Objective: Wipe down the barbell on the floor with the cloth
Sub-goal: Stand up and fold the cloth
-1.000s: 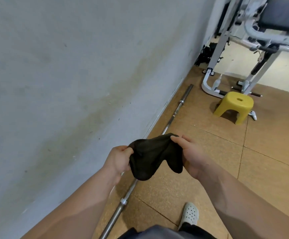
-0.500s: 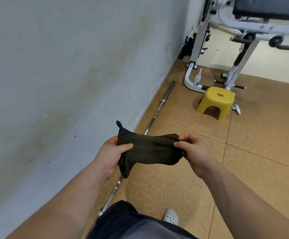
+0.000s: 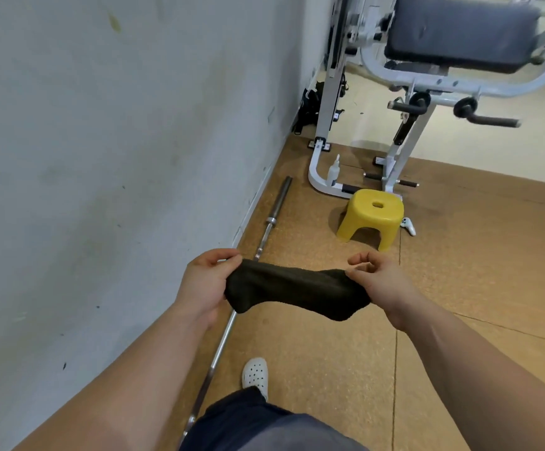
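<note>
Since half a second ago the cloth (image 3: 297, 289) has stretched wider between my hands, a taut dark band. My left hand (image 3: 204, 284) grips one end in curled fingers; my right hand (image 3: 382, 284) pinches the other, both forearms reaching forward. Below, the barbell (image 3: 266, 234) lies on the floor (image 3: 329, 353) along the wall (image 3: 101, 157), apart from the cloth.

Dark legwear (image 3: 264, 424) covers the leg, navy at its lower edge and greyer nearer the camera; whether it is shorts or trousers cannot be told. One foot wears a white clog (image 3: 255, 374) with round holes across the toe. The forearms (image 3: 140, 369), left hand (image 3: 202, 288) and right hand (image 3: 381, 288) are bare.
</note>
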